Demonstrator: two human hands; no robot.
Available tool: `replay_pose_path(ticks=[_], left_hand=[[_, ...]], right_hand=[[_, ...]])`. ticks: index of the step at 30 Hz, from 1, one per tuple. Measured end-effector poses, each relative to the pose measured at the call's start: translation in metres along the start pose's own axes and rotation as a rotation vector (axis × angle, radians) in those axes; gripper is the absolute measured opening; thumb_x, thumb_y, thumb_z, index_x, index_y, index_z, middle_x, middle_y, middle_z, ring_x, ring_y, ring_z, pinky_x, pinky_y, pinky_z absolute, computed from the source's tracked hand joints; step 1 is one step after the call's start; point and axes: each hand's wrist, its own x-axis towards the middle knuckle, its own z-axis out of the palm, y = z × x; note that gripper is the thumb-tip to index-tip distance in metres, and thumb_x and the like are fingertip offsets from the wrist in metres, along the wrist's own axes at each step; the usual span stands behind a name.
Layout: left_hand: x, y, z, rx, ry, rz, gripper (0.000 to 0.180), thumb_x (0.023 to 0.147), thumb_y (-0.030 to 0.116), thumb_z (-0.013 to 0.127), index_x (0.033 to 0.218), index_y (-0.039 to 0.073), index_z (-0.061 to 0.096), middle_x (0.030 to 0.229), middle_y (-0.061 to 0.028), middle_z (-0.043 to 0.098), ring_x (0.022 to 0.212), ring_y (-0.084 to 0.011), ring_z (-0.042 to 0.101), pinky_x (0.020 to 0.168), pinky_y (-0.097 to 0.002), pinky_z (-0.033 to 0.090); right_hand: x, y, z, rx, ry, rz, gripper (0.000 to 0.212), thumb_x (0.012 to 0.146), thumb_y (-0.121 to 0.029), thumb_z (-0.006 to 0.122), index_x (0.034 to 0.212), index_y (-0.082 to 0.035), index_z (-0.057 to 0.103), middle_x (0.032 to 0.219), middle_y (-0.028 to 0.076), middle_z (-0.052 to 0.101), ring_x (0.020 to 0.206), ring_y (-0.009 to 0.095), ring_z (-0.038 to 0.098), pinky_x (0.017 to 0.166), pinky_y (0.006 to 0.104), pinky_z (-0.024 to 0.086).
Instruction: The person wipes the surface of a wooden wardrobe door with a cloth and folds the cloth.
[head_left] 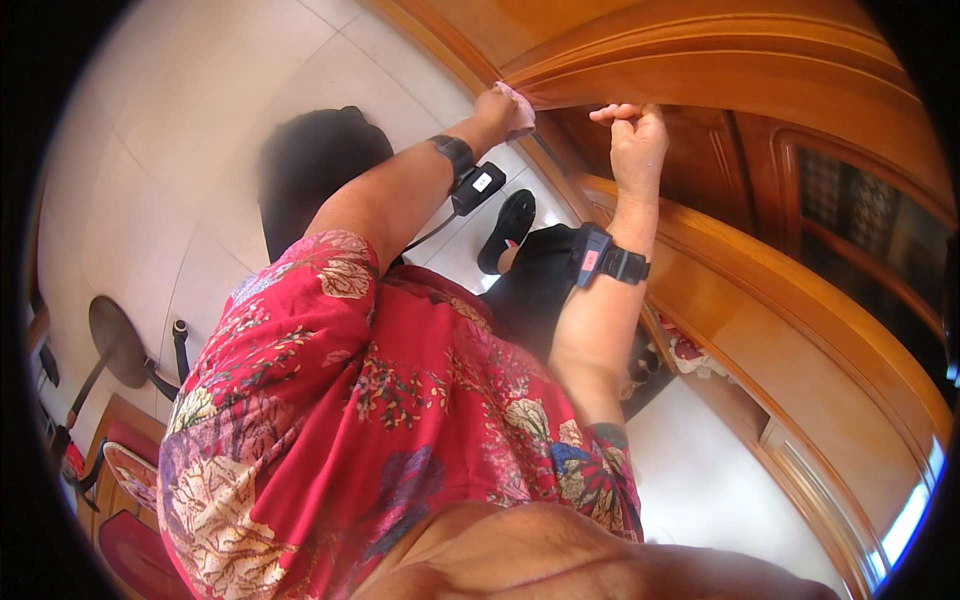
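Observation:
My left hand (493, 113) is closed round a pale pink cloth (517, 108) and presses it to the near end of a brown wooden panel (690, 72), which looks like a cabinet door. My right hand (638, 145) is raised at the panel's lower edge, a little to the right. Its fingers are loosely bent and point left, with nothing seen in them. Whether they touch the wood I cannot tell. A dark band with a small box sits on each forearm.
A wooden cabinet (745, 260) with dark glass panes curves along the right. Pale floor tiles (210, 150) lie at left, with a black shoe (515, 222) below the panel. A round metal base (117, 340) and red-seated chair (140, 550) stand at lower left.

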Motion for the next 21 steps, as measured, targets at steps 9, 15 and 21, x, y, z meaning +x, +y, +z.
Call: replay_pose_path(ticks=[9,15,21], left_hand=[[-0.013,0.028,-0.002,0.101,-0.159,-0.063,0.021,0.093,0.003,0.045,0.109,-0.006,0.055,0.092,-0.0198,0.066,0.079,-0.0337,0.068,0.066,-0.0447,0.055],[-0.027,0.038,0.018,0.056,-0.047,-0.12,0.02,0.092,0.004,0.047,0.109,-0.005,0.055,0.097,-0.0196,0.064,0.078,-0.0338,0.067,0.065,-0.0471,0.056],[-0.062,0.069,0.081,0.028,0.169,-0.209,0.017,0.091,0.005,0.052,0.106,-0.003,0.057,0.095,-0.017,0.062,0.075,-0.031,0.066,0.059,-0.0449,0.055]], right_hand=[[0.001,-0.001,-0.002,-0.002,0.02,-0.02,0.014,0.087,0.014,0.043,0.087,0.0,0.049,0.083,0.014,0.065,0.078,0.022,0.07,0.081,0.0328,0.057],[0.004,0.002,0.003,0.009,-0.004,-0.025,0.015,0.087,0.014,0.043,0.087,0.0,0.049,0.083,0.013,0.065,0.078,0.022,0.07,0.08,0.0325,0.058],[0.003,0.007,0.001,-0.002,-0.008,0.005,0.013,0.086,0.013,0.044,0.086,0.001,0.05,0.083,0.013,0.065,0.078,0.021,0.07,0.079,0.0323,0.057]])
